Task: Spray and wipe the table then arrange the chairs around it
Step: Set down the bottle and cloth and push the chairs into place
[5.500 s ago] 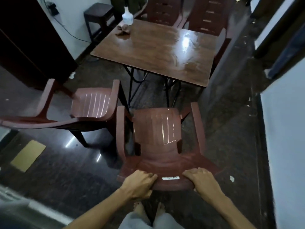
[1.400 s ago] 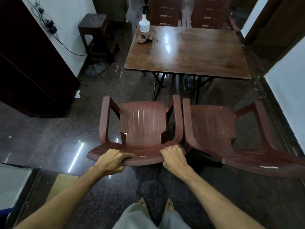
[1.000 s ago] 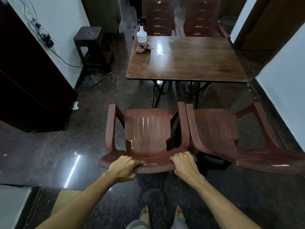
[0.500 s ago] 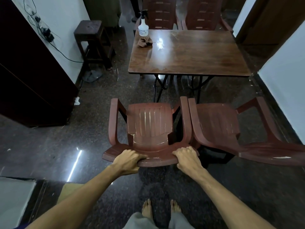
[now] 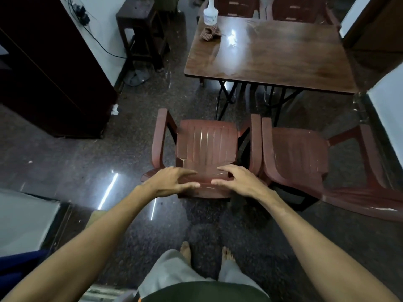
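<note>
Open and empty, left hand (image 5: 172, 182) and right hand (image 5: 241, 182) hover over the back of the chair (image 5: 207, 144), which faces the counter (image 5: 283, 55) at upper right.

A dark speckled floor (image 5: 65, 153) shows streaks of reflected light. By the white wall (image 5: 109, 25) stand a dark wooden stool (image 5: 135, 9) and a dark cabinet (image 5: 48, 79).

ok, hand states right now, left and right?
Left hand: open, fingers spread over the chair back, holding nothing.
Right hand: open, holding nothing.
</note>
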The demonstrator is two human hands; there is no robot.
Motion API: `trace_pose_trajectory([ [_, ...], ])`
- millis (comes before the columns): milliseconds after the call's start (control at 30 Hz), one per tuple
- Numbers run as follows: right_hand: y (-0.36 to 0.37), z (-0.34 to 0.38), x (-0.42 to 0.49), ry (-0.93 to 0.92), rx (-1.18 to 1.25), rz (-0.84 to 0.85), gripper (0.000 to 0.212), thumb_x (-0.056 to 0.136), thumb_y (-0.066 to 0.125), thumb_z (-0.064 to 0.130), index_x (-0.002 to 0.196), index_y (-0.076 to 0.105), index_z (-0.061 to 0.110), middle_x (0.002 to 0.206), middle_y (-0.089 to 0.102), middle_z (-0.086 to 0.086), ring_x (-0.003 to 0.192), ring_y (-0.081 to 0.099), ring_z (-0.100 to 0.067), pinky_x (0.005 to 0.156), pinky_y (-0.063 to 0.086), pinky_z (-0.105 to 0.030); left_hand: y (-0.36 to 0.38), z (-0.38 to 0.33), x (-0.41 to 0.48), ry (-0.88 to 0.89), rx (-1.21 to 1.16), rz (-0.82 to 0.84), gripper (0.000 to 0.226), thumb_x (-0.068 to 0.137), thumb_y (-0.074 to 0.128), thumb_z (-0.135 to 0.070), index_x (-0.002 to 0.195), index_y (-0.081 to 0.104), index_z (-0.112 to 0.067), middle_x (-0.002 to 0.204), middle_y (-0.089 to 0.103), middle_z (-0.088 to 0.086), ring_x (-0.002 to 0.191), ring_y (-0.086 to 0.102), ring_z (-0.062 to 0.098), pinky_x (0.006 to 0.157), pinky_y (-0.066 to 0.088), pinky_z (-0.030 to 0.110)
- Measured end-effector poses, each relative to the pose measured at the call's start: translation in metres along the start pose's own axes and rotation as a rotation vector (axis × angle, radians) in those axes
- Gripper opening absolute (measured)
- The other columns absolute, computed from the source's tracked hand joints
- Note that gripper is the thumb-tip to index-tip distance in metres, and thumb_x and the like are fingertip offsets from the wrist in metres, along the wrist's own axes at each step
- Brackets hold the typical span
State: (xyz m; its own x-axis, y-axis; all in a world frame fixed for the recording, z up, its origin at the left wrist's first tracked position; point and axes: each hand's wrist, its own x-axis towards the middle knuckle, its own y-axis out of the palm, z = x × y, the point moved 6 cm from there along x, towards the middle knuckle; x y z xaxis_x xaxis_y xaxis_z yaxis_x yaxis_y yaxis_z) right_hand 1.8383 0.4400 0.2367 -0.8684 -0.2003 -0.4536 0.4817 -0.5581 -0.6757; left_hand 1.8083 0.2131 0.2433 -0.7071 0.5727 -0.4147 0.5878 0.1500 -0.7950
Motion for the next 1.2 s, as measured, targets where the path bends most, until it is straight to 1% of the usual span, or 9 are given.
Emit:
trace_pose_trajectory([
  [100, 0.003, 0.027, 0.026, -0.03, -0.103, -0.155, 0.071, 0.089, 0.063, 0.06, 0.147, 0.046, 0.023, 0.151, 0.047, 0.004, 0.139, 0.043, -0.017, 0.109, 0.038, -0.038, -0.025, 0.019, 0.001, -0.038, -0.005, -0.121, 0.074, 0.096, 0.043, -0.077, 0.15, 0.058, -0.028, 0.145, 0.066, 0.0, 0.128, 0.064, 0.02, 0.101, 0.048, 0.04],
  [200, 0.02, 0.055, 0.058, -0.008, -0.145, -0.177, 0.069, 0.09, 0.068, 0.048, 0.149, 0.044, 0.021, 0.153, 0.045, 0.003, 0.14, 0.043, -0.018, 0.109, 0.038, -0.038, -0.045, 0.054, 0.007, -0.045, 0.053, -0.157, 0.068, 0.098, 0.049, -0.072, 0.151, 0.057, -0.029, 0.147, 0.065, -0.001, 0.127, 0.066, 0.021, 0.103, 0.05, 0.044],
  [300, 0.039, 0.09, 0.096, 0.044, -0.129, -0.18, 0.069, 0.091, 0.068, 0.045, 0.15, 0.041, 0.022, 0.155, 0.042, 0.002, 0.142, 0.04, -0.019, 0.111, 0.035, -0.04, -0.069, 0.103, 0.01, -0.035, 0.072, -0.167, 0.065, 0.1, 0.054, -0.065, 0.153, 0.055, -0.026, 0.149, 0.063, 0.002, 0.134, 0.061, 0.026, 0.105, 0.049, 0.046],
  [400, 0.052, 0.118, 0.125, 0.086, -0.123, -0.189, 0.068, 0.091, 0.068, 0.045, 0.15, 0.042, 0.022, 0.154, 0.043, 0.002, 0.141, 0.041, -0.019, 0.111, 0.036, -0.041, -0.087, 0.143, 0.009, -0.018, 0.086, -0.153, 0.067, 0.1, 0.054, -0.065, 0.154, 0.053, -0.025, 0.149, 0.063, 0.004, 0.135, 0.06, 0.029, 0.104, 0.051, 0.047],
  [500, 0.059, 0.149, 0.148, 0.133, -0.064, -0.237, 0.066, 0.091, 0.068, 0.043, 0.149, 0.043, 0.022, 0.154, 0.042, 0.002, 0.141, 0.041, -0.02, 0.113, 0.036, -0.04, -0.109, 0.18, 0.009, 0.012, 0.085, -0.13, 0.067, 0.1, 0.053, -0.066, 0.153, 0.054, -0.026, 0.151, 0.061, 0.003, 0.137, 0.059, 0.028, 0.106, 0.051, 0.047],
  [667, 0.06, 0.183, 0.193, 0.176, -0.026, -0.25, 0.067, 0.09, 0.069, 0.042, 0.149, 0.044, 0.022, 0.154, 0.042, -0.001, 0.142, 0.04, -0.022, 0.115, 0.036, -0.041, -0.148, 0.233, 0.026, 0.039, 0.078, -0.131, 0.066, 0.101, 0.054, -0.064, 0.154, 0.053, -0.025, 0.154, 0.059, 0.002, 0.141, 0.056, 0.025, 0.11, 0.049, 0.048],
  [833, 0.049, 0.202, 0.257, 0.221, -0.019, -0.292, 0.067, 0.091, 0.068, 0.041, 0.15, 0.043, 0.02, 0.154, 0.042, 0.0, 0.141, 0.041, -0.023, 0.114, 0.038, -0.041, -0.179, 0.291, 0.07, 0.061, 0.079, -0.09, 0.067, 0.099, 0.053, -0.069, 0.153, 0.053, -0.029, 0.152, 0.06, 0.0, 0.138, 0.058, 0.026, 0.109, 0.051, 0.051],
  [1000, 0.037, 0.213, 0.334, 0.278, -0.001, -0.308, 0.069, 0.092, 0.066, 0.041, 0.153, 0.038, 0.022, 0.16, 0.033, -0.002, 0.146, 0.033, -0.023, 0.114, 0.032, -0.041, -0.219, 0.344, 0.129, 0.082, 0.12, -0.061, 0.066, 0.101, 0.052, -0.066, 0.155, 0.05, -0.028, 0.154, 0.058, 0.0, 0.14, 0.057, 0.025, 0.109, 0.049, 0.047],
  [1200, 0.01, 0.231, 0.408, 0.34, 0.051, -0.31, 0.071, 0.094, 0.065, 0.038, 0.156, 0.033, 0.023, 0.164, 0.023, -0.003, 0.151, 0.022, -0.021, 0.118, 0.025, -0.035, -0.275, 0.387, 0.197, 0.118, 0.152, -0.001, 0.069, 0.102, 0.05, -0.065, 0.157, 0.048, -0.024, 0.156, 0.056, 0.003, 0.143, 0.054, 0.024, 0.115, 0.045, 0.046],
])
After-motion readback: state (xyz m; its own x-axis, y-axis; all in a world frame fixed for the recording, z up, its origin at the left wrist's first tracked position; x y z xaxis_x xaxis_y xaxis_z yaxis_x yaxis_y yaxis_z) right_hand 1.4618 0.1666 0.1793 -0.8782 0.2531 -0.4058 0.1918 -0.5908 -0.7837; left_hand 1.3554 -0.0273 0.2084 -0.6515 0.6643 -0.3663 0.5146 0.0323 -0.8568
